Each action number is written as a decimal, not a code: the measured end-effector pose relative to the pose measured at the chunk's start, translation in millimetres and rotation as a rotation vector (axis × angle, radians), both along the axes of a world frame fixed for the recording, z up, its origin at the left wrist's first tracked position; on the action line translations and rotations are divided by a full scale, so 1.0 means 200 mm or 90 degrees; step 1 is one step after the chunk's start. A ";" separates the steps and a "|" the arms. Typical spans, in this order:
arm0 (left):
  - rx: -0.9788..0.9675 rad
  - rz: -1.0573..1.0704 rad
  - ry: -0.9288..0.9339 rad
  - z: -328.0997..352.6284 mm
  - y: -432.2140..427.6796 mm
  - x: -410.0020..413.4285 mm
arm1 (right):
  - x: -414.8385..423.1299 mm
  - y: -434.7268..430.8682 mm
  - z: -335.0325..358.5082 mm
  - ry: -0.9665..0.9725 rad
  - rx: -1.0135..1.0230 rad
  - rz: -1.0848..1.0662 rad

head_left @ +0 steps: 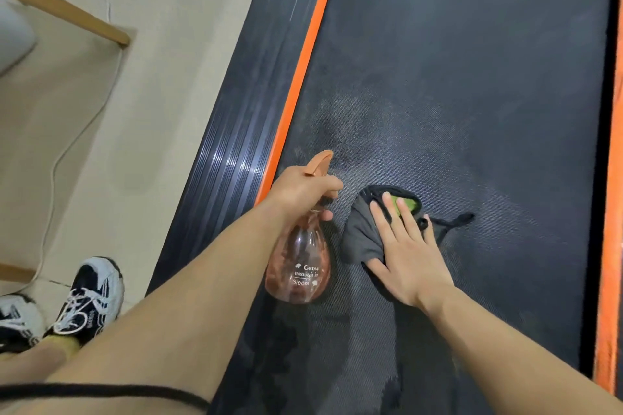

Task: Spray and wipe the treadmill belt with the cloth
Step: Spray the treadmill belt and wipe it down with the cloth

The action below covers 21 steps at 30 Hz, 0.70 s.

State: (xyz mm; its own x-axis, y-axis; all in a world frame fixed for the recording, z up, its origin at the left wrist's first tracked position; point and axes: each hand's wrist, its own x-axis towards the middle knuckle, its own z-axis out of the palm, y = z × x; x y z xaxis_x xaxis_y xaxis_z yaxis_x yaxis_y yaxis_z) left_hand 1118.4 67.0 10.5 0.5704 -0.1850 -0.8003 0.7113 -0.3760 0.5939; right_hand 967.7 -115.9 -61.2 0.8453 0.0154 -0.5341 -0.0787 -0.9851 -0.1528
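The dark treadmill belt (472, 61) fills the right of the head view, with a pale wet patch of spray in its middle and darker damp marks nearer me. My left hand (303, 190) grips the neck of a clear pinkish spray bottle (298, 266) with an orange trigger head, its nozzle pointing up the belt. Just to the right, my right hand (408, 249) presses flat, fingers straight, on a dark grey cloth (362, 236) with a green patch, which lies on the belt.
An orange strip (303, 71) and a ribbed black side rail (236, 131) border the belt on the left; another orange strip (610, 212) runs on the right. A white cable (67, 152), a wooden bar (64, 7) and my sneakers (91, 296) are on the beige floor.
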 end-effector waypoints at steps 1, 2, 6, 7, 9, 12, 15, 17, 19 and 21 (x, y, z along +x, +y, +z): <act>0.001 -0.017 -0.008 0.01 0.00 0.01 | 0.00 0.00 0.01 0.009 0.001 0.001; 0.001 -0.028 -0.022 0.02 0.00 0.02 | 0.00 0.00 0.02 0.016 0.001 0.003; -0.016 0.027 -0.065 0.03 -0.03 0.09 | 0.01 0.00 0.02 0.027 0.006 0.002; -0.004 0.038 -0.069 0.03 -0.04 0.10 | 0.01 0.00 0.02 0.024 0.010 0.000; 0.006 0.032 -0.058 0.02 -0.04 0.12 | 0.00 0.00 0.03 0.025 0.011 0.002; -0.048 0.042 -0.013 0.03 -0.01 0.09 | 0.04 0.03 0.05 0.029 0.010 -0.037; -0.067 0.070 -0.004 0.03 0.09 0.07 | 0.30 0.05 0.02 -0.037 0.009 -0.130; -0.086 0.087 0.007 0.04 0.15 0.07 | 0.58 0.05 -0.02 -0.082 0.008 -0.175; -0.112 0.089 0.013 0.02 0.22 0.06 | 0.89 0.03 -0.05 -0.106 0.002 -0.199; -0.133 0.075 -0.006 0.00 0.27 0.05 | 1.17 0.01 -0.06 -0.098 -0.004 -0.226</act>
